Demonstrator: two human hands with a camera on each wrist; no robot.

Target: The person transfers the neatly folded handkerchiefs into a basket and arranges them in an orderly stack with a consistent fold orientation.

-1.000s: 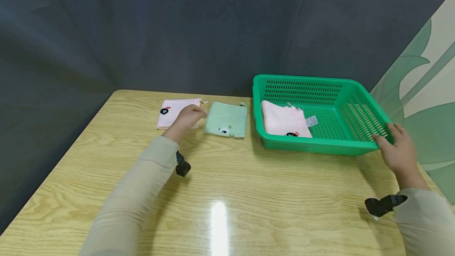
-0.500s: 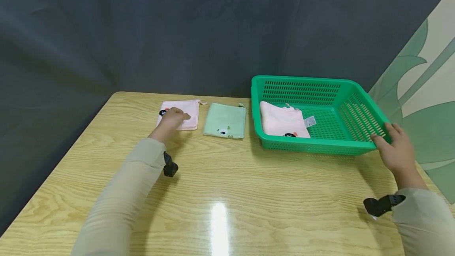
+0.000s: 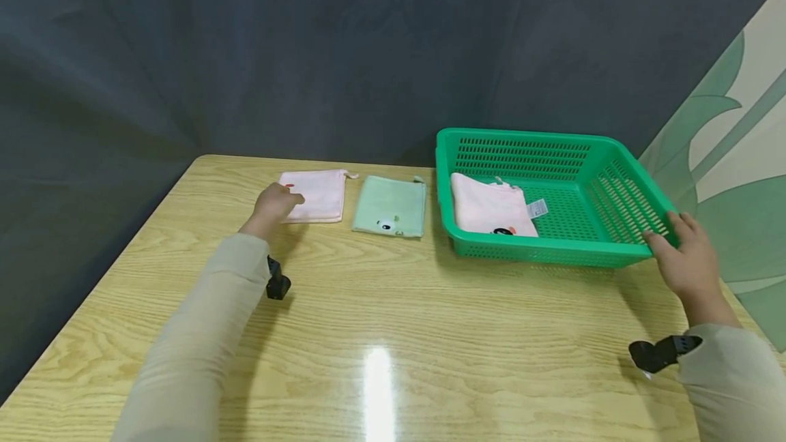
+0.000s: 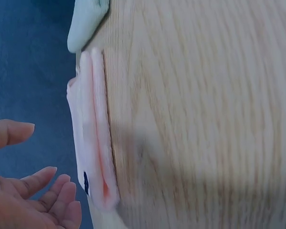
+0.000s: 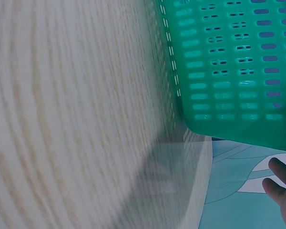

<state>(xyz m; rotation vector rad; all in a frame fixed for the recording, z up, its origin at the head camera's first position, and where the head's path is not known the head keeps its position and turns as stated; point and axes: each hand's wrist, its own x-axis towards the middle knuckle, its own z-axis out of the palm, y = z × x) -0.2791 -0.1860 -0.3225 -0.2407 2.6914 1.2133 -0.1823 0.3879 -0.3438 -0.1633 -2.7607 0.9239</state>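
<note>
My left hand (image 3: 273, 204) is over the left end of a folded pink towel (image 3: 318, 195), with nothing in its grasp. In the left wrist view its fingers (image 4: 51, 196) are loosely bent, thumb spread apart from them, just beside the folded edge of the pink towel (image 4: 99, 129). To the right lies a folded green towel (image 3: 393, 204) with an embroidered face. My right hand (image 3: 690, 261) grips the front right corner of a green plastic basket (image 3: 552, 245). Inside the basket, at its left end, is another folded pink towel (image 3: 488, 207) with a white label.
Everything stands on a wood-grain table (image 3: 430, 333). A dark curtain (image 3: 344, 53) hangs behind its back edge, and a wall with a leaf pattern (image 3: 731, 176) is on the right. Each sleeve carries a black wrist camera.
My left hand has moved left, from between the two towels across the pink one to its left end. The right hand stays at the basket corner; the towels have not moved.
</note>
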